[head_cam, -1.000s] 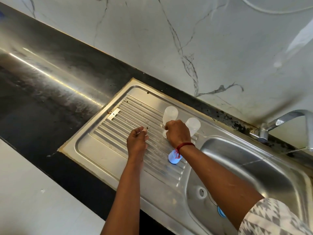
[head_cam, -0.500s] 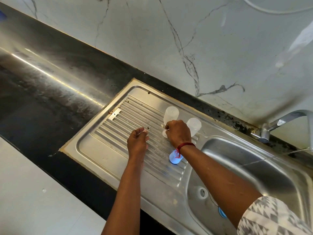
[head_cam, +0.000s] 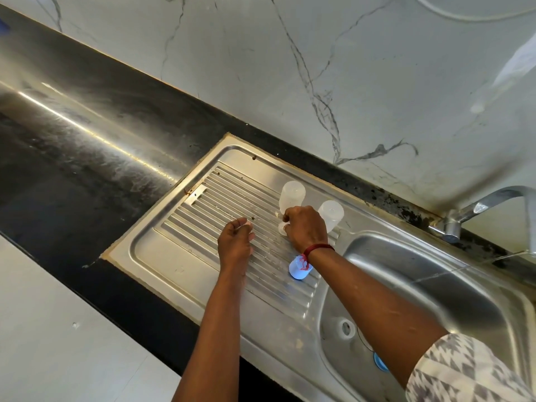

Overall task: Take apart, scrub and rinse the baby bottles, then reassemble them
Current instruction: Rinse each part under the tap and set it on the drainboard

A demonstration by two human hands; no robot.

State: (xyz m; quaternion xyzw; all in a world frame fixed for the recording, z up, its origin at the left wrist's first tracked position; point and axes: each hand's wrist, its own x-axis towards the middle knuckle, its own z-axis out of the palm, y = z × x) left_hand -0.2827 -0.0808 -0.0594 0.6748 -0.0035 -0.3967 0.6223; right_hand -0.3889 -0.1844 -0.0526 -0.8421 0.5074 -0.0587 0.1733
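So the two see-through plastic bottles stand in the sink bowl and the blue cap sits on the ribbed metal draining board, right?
No. The head view shows both see-through plastic bottles on the ribbed metal draining board, not in the steel sink bowl. The blue cap is on the board too.

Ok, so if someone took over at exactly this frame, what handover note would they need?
Left hand: fingers curled, pinching a small pale piece above the drainboard; it is too small to identify.
Right hand: grip closed on a translucent part beside the bottles.
Things: first bottle and second bottle stand on the drainboard, apparently upside down. A blue cap lies under the right wrist. Another blue piece sits in the sink basin, mostly hidden by the arm.
Done: bottles taken apart.
Left: reassembly. Whether scrubbing and rinsing are finished cannot be told.
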